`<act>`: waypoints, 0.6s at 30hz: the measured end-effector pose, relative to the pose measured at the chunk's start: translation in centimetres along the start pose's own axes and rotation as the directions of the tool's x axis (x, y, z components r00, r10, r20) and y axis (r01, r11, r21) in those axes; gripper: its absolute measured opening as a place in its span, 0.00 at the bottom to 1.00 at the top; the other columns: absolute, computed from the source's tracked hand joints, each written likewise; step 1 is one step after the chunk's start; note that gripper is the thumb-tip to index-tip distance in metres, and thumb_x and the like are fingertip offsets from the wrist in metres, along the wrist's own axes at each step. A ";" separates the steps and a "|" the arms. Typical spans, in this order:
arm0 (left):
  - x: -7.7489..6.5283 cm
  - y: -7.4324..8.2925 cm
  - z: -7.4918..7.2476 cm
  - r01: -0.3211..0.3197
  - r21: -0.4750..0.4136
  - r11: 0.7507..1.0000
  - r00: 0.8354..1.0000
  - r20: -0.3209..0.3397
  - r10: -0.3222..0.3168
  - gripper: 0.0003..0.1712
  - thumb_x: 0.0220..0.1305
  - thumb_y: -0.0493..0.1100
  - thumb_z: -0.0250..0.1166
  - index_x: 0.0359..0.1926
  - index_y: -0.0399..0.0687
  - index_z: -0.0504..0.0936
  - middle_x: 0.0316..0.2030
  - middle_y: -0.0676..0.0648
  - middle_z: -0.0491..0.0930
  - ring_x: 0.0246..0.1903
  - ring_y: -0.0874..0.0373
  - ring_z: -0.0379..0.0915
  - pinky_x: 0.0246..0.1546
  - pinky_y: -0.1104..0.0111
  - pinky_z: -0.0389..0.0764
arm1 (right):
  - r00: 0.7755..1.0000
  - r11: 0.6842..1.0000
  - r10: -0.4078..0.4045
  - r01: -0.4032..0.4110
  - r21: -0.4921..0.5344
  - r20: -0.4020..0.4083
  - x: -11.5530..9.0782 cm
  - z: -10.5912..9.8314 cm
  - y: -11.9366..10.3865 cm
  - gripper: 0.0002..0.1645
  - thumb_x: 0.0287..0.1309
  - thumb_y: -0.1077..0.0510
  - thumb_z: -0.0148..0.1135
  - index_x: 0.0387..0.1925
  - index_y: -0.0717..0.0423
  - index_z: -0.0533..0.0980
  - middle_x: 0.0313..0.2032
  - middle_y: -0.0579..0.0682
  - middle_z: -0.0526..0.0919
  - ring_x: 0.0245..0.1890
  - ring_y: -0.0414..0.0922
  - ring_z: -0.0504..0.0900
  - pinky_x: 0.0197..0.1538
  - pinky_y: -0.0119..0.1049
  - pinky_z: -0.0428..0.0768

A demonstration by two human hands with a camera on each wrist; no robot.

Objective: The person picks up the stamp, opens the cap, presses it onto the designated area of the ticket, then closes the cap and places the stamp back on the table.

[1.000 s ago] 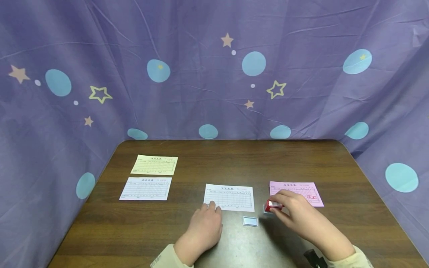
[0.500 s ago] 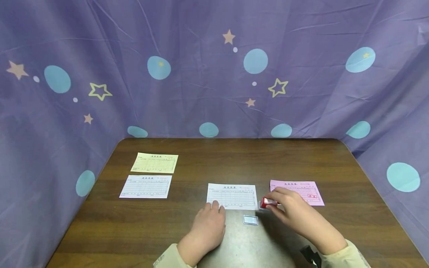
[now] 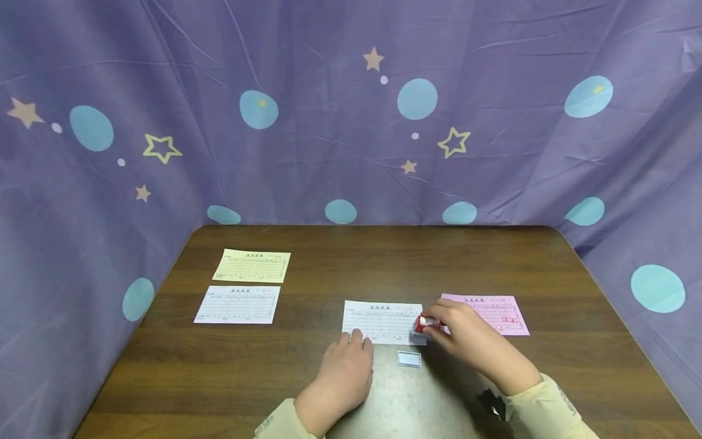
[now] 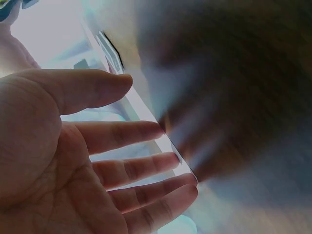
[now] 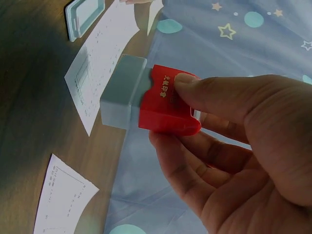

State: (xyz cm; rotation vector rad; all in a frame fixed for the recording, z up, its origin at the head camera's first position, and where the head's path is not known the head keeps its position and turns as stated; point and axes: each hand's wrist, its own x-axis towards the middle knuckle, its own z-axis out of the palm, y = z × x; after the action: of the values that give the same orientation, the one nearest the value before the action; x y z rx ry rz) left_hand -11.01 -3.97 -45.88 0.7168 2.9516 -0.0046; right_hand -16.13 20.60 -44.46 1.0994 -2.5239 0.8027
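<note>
Between thumb and fingers, my right hand (image 3: 466,335) pinches a red self-inking stamp (image 5: 168,100) with a translucent grey base. In the head view the stamp overlaps the right end of a white printed form (image 3: 378,314), and the right wrist view shows it raised above the table. My left hand (image 3: 344,372) has its fingers extended, with the fingertips (image 4: 156,127) right at that form's near edge. A small pale-blue rectangular cap (image 3: 409,359) lies just in front of the form. To the right, a pink form (image 3: 496,326) bearing a red stamp mark is partly covered by my right hand.
At the left of the wooden table (image 3: 307,262) lie a yellow form (image 3: 252,266) and, nearer, another white form (image 3: 237,305). A purple curtain (image 3: 329,122) with stars and dots encloses the back and sides.
My right hand has carried the stamp leftward, from beside the pink form to over the white form's right end. My left hand and the middle white form have shifted slightly right.
</note>
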 end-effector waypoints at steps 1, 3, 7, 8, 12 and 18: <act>0.0 0.0 0.0 0.000 0.002 1.000 1.000 0.001 0.000 0.28 0.63 0.49 0.69 0.56 0.31 0.81 0.44 0.37 0.76 0.43 0.46 0.74 0.39 0.56 0.78 | 1.000 1.000 0.005 -0.005 0.002 0.008 0.1 0.1 0.1 0.11 0.50 0.68 0.77 0.35 0.58 0.83 0.29 0.42 0.80 0.29 0.37 0.77 0.33 0.36 0.79; 0.0 0.1 0.0 -0.001 0.008 1.000 1.000 0.002 0.001 0.28 0.63 0.49 0.69 0.56 0.32 0.81 0.44 0.38 0.76 0.43 0.46 0.74 0.40 0.56 0.78 | 1.000 1.000 0.011 -0.011 0.005 0.019 0.3 0.4 0.3 0.10 0.50 0.67 0.77 0.35 0.58 0.83 0.29 0.42 0.80 0.28 0.37 0.76 0.32 0.35 0.78; 0.0 0.2 0.1 0.002 0.018 1.000 1.000 0.004 -0.002 0.28 0.63 0.49 0.70 0.57 0.32 0.81 0.45 0.37 0.76 0.43 0.45 0.74 0.40 0.56 0.78 | 0.999 1.000 0.016 -0.016 0.007 0.028 0.6 1.0 0.7 0.10 0.51 0.67 0.77 0.35 0.59 0.83 0.29 0.43 0.80 0.27 0.37 0.76 0.32 0.35 0.78; 0.0 0.2 0.1 0.003 0.018 1.000 1.000 0.005 -0.003 0.28 0.63 0.49 0.70 0.57 0.33 0.81 0.46 0.37 0.76 0.44 0.45 0.74 0.41 0.56 0.78 | 0.999 1.000 0.016 -0.016 0.007 0.030 0.6 1.2 0.7 0.10 0.51 0.66 0.77 0.35 0.59 0.83 0.29 0.43 0.80 0.27 0.37 0.76 0.32 0.35 0.78; 0.1 0.4 0.1 -0.002 0.027 1.000 1.000 0.001 0.002 0.29 0.63 0.49 0.69 0.58 0.33 0.81 0.49 0.36 0.76 0.46 0.44 0.74 0.42 0.56 0.78 | 0.999 1.000 0.016 -0.017 0.014 0.041 0.9 1.6 0.9 0.09 0.51 0.66 0.77 0.34 0.59 0.83 0.29 0.44 0.80 0.28 0.38 0.77 0.33 0.36 0.79; 0.1 0.3 0.3 -0.004 0.032 0.999 1.000 -0.008 0.005 0.29 0.63 0.49 0.69 0.58 0.33 0.81 0.49 0.35 0.76 0.46 0.44 0.74 0.41 0.56 0.78 | 0.995 0.998 0.050 -0.052 0.019 0.084 1.4 2.1 0.9 0.08 0.54 0.65 0.76 0.35 0.59 0.84 0.29 0.44 0.81 0.29 0.38 0.78 0.35 0.38 0.80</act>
State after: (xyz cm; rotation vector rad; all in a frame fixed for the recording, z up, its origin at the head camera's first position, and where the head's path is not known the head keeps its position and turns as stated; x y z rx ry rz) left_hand -10.95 -3.66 -46.17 0.7291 2.9636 -0.0493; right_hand -17.78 19.08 -45.89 1.1004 -2.6279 0.8143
